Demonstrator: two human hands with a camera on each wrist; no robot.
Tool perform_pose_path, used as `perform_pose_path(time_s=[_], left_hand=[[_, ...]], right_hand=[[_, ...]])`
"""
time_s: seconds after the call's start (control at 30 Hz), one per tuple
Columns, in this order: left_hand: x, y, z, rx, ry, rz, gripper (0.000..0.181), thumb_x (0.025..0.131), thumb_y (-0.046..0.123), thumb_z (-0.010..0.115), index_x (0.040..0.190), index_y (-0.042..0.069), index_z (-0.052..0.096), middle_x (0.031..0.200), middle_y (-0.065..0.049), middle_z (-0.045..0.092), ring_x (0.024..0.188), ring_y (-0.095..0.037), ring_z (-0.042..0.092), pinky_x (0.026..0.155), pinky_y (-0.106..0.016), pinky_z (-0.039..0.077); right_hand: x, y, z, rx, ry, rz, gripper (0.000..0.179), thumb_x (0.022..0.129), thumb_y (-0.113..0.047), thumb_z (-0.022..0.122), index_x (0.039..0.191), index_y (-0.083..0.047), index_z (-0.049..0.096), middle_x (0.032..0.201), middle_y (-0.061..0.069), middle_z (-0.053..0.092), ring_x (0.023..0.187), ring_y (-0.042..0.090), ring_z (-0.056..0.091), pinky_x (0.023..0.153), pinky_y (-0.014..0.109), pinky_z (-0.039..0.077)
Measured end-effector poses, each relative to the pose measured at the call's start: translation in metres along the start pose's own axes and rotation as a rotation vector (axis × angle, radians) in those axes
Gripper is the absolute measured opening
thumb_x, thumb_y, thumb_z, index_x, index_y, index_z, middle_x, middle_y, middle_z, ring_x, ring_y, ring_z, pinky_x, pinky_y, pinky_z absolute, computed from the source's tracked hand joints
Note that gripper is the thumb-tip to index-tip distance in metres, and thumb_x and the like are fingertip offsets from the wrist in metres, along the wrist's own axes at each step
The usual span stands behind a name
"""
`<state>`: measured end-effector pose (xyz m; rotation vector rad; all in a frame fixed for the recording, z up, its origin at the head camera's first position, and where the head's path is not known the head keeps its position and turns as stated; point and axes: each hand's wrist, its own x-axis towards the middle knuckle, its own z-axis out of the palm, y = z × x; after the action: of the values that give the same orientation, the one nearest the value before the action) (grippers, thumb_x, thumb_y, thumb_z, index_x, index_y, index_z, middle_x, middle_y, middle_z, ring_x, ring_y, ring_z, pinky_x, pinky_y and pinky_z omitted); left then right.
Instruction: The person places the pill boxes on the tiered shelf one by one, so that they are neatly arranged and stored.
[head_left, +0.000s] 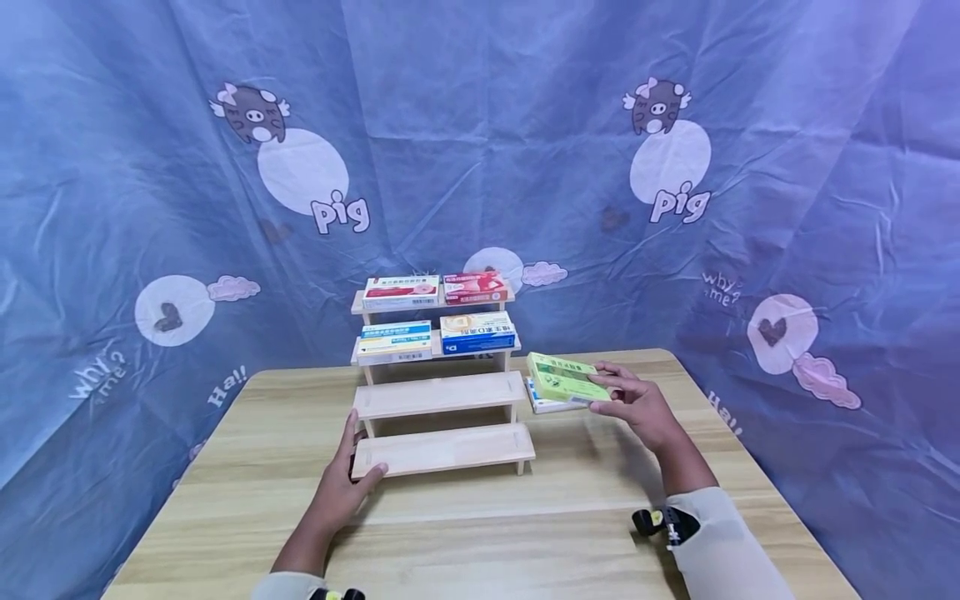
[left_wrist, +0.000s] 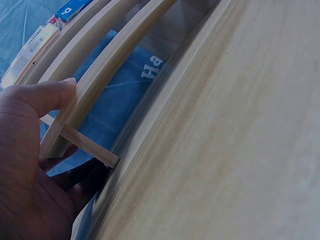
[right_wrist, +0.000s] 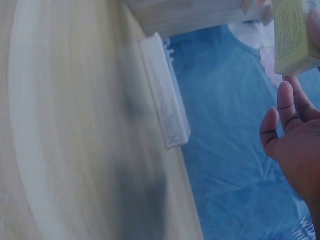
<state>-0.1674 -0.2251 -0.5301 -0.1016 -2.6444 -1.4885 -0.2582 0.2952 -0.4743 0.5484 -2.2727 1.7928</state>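
Note:
My right hand (head_left: 637, 404) pinches a green medicine box (head_left: 566, 379) by its right end, to the right of a wooden stepped rack (head_left: 442, 450). In the right wrist view the box (right_wrist: 292, 42) is raised above the tabletop, thumb on one face and fingertips at its edge. Partly hidden under it in the head view, a white and blue box (head_left: 551, 407) lies on the table. My left hand (head_left: 341, 483) grips the left end of the rack's lowest step, its thumb (left_wrist: 57, 95) on top and its fingers around the end and leg.
The rack's top step carries a white and red box (head_left: 401, 292) and a pink-red box (head_left: 475, 287). On the step below are a blue, white and yellow box (head_left: 395, 340) and a white and blue box (head_left: 477, 332). Behind the wooden table (head_left: 247, 467) hangs a blue cloth (head_left: 480, 183).

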Motion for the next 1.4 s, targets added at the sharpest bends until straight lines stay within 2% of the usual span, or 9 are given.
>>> perform_pose_path(time_s=[0.1, 0.4, 0.53, 0.7, 0.8, 0.97, 1.07, 1.3, 1.4], left_hand=[[0.002, 0.000, -0.001, -0.004, 0.003, 0.006, 0.108, 0.106, 0.031, 0.074, 0.177, 0.033, -0.007, 0.175, -0.028, 0.035, 0.150, -0.049, 0.054, 0.117, -0.057, 0.049], [0.002, 0.000, 0.001, -0.008, 0.001, 0.011, 0.108, 0.106, 0.030, 0.075, 0.178, 0.029, -0.006, 0.174, -0.030, 0.035, 0.149, -0.050, 0.055, 0.115, -0.055, 0.051], [0.001, 0.000, 0.001, -0.002, 0.001, 0.003, 0.108, 0.106, 0.031, 0.074, 0.177, 0.032, -0.007, 0.175, -0.029, 0.035, 0.149, -0.049, 0.055, 0.115, -0.054, 0.051], [0.000, 0.000, 0.002, 0.005, 0.003, 0.006, 0.108, 0.106, 0.031, 0.074, 0.177, 0.030, -0.007, 0.174, -0.029, 0.036, 0.149, -0.050, 0.054, 0.116, -0.055, 0.050], [0.000, 0.000, 0.002, 0.000, 0.002, 0.004, 0.108, 0.106, 0.030, 0.075, 0.178, 0.027, -0.006, 0.174, -0.029, 0.036, 0.149, -0.050, 0.054, 0.115, -0.055, 0.051], [-0.001, 0.001, 0.003, -0.009, -0.003, -0.004, 0.108, 0.106, 0.030, 0.075, 0.178, 0.028, -0.006, 0.174, -0.029, 0.036, 0.150, -0.051, 0.053, 0.115, -0.056, 0.051], [-0.002, 0.001, 0.003, -0.015, -0.006, -0.007, 0.108, 0.106, 0.030, 0.075, 0.178, 0.029, -0.006, 0.175, -0.029, 0.035, 0.151, -0.051, 0.052, 0.116, -0.058, 0.050], [-0.002, 0.000, 0.002, -0.011, -0.008, -0.012, 0.108, 0.106, 0.032, 0.074, 0.177, 0.033, -0.008, 0.176, -0.028, 0.033, 0.152, -0.051, 0.051, 0.116, -0.057, 0.050], [-0.002, -0.001, 0.002, -0.007, -0.009, -0.008, 0.108, 0.107, 0.032, 0.073, 0.177, 0.033, -0.008, 0.176, -0.028, 0.033, 0.151, -0.051, 0.051, 0.116, -0.057, 0.051]], right_hand=[[0.002, -0.008, 0.004, -0.013, 0.014, -0.027, 0.047, 0.088, 0.004, 0.086, 0.133, 0.008, 0.074, 0.143, -0.004, 0.063, 0.095, 0.014, 0.055, 0.080, 0.019, 0.047], [0.006, -0.021, 0.017, 0.041, 0.002, -0.076, 0.047, 0.084, 0.010, 0.087, 0.129, 0.012, 0.074, 0.140, -0.008, 0.066, 0.104, 0.003, 0.060, 0.084, 0.019, 0.049], [0.011, -0.028, 0.029, 0.025, -0.034, -0.083, 0.048, 0.082, 0.007, 0.090, 0.128, 0.011, 0.076, 0.145, 0.008, 0.068, 0.123, -0.002, 0.061, 0.088, 0.024, 0.050], [0.016, -0.037, 0.043, -0.021, -0.075, -0.032, 0.051, 0.082, -0.002, 0.094, 0.130, 0.004, 0.078, 0.156, 0.026, 0.061, 0.131, -0.008, 0.060, 0.089, 0.020, 0.053], [0.018, -0.042, 0.051, -0.065, -0.100, -0.011, 0.054, 0.081, -0.007, 0.096, 0.132, -0.001, 0.078, 0.158, 0.024, 0.061, 0.141, 0.003, 0.061, 0.096, 0.018, 0.056], [0.019, -0.046, 0.064, -0.070, -0.118, -0.042, 0.053, 0.081, -0.005, 0.095, 0.132, -0.001, 0.079, 0.157, 0.024, 0.061, 0.152, 0.040, 0.054, 0.108, 0.015, 0.050], [0.018, -0.046, 0.072, -0.073, -0.114, -0.055, 0.052, 0.082, -0.005, 0.095, 0.132, -0.003, 0.079, 0.158, 0.024, 0.061, 0.153, 0.046, 0.052, 0.109, 0.015, 0.049], [0.017, -0.047, 0.093, -0.122, -0.079, -0.081, 0.051, 0.084, -0.010, 0.095, 0.132, -0.008, 0.080, 0.159, 0.020, 0.062, 0.153, 0.043, 0.053, 0.121, 0.060, 0.045], [0.018, -0.048, 0.102, -0.124, -0.078, -0.116, 0.049, 0.084, -0.009, 0.094, 0.132, -0.007, 0.080, 0.158, 0.023, 0.062, 0.154, 0.045, 0.052, 0.121, 0.068, 0.043]])
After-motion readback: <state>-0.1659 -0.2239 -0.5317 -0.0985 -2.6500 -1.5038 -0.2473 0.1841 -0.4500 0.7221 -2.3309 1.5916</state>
